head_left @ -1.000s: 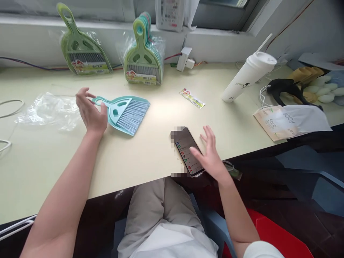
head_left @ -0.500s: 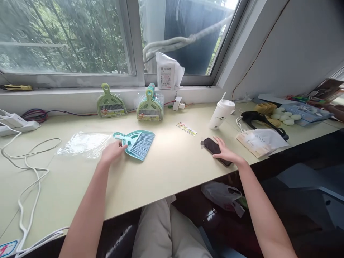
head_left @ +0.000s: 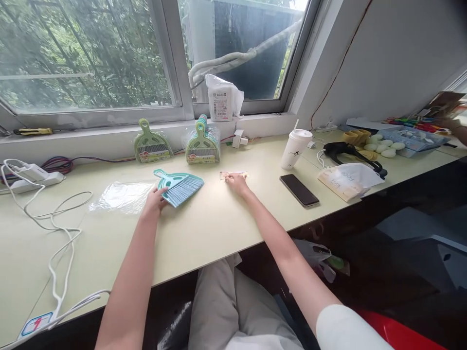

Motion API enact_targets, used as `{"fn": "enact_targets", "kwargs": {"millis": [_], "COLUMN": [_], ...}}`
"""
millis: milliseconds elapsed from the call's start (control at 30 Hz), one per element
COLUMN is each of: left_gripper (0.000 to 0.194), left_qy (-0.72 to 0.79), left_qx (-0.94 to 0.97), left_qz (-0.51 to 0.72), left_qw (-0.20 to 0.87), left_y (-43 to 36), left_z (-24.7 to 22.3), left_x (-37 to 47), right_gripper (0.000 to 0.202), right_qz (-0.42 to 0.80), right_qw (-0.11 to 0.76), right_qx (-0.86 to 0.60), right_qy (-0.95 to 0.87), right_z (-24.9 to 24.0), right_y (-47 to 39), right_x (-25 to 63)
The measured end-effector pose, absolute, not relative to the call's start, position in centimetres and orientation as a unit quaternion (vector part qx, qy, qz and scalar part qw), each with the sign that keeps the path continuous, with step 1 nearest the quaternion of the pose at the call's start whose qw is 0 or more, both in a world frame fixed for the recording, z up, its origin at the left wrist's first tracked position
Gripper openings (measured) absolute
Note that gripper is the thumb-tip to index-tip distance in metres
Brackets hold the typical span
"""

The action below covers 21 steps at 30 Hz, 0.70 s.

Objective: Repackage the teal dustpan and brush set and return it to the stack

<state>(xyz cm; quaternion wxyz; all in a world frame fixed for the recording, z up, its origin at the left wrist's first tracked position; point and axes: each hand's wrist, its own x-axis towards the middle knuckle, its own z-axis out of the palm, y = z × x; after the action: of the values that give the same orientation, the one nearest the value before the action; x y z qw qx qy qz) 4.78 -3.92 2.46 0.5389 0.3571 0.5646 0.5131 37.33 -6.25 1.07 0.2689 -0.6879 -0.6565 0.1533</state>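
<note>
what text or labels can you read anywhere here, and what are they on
"Face": on the white packet right of the phone.
Packaged dustpan sets, window pouch, white cup: print too small.
Paper label at the right hand: blurred.
Sticker at table edge: red mark, unreadable.

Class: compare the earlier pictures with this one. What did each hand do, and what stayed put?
The right hand left the phone and moved left to the small label strip, now touching it. The left hand stays at the blue brush. The phone, cup and packaged brushes did not move.
</note>
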Motion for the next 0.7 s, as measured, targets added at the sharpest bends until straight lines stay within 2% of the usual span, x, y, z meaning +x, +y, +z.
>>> {"fn": "enact_targets", "kwargs": {"millis": [67, 167, 300, 400, 567, 700], "left_gripper": [0.025, 0.024, 0.026, 0.026, 0.028, 0.032], "left_qy": [0.542, 0.514, 0.49, 0.486, 0.486, 0.482], "left_qx": [0.367, 0.355, 0.339, 0.347, 0.35, 0.342], "left_qz": [0.522, 0.56, 0.623, 0.616, 0.567, 0.563], "left_qw": [0.548, 0.544, 0.507, 0.514, 0.566, 0.578], "left_y": [-3.7, -3.5, -3.6, -3.9, -4.6, -4.6], "left_z": [2.2, 1.8, 1.5, 1.6, 1.7, 1.3], "left_x": [5.0, 5.7, 6.8, 7.3, 8.1, 8.3], "right_gripper": [0.032, 0.038, 0.05, 0.047, 0.041, 0.053], "right_qz": [0.168, 0.136, 0.126, 0.153, 0.189, 0.141], "right_qw": [0.289, 0.31, 0.242, 0.208, 0.238, 0.269], "right_qx": [-0.643, -0.635, -0.686, -0.671, -0.642, -0.692], "right_qy": [-0.689, -0.694, -0.674, -0.695, -0.704, -0.654], "right_z": [1.0, 0.8, 0.5, 0.4, 0.9, 0.9], "right_y": [-6.9, -7.3, -7.0, -6.8, -7.1, -7.3], "right_x": [36.8, 35.8, 34.8, 35.0, 35.4, 35.2]}}
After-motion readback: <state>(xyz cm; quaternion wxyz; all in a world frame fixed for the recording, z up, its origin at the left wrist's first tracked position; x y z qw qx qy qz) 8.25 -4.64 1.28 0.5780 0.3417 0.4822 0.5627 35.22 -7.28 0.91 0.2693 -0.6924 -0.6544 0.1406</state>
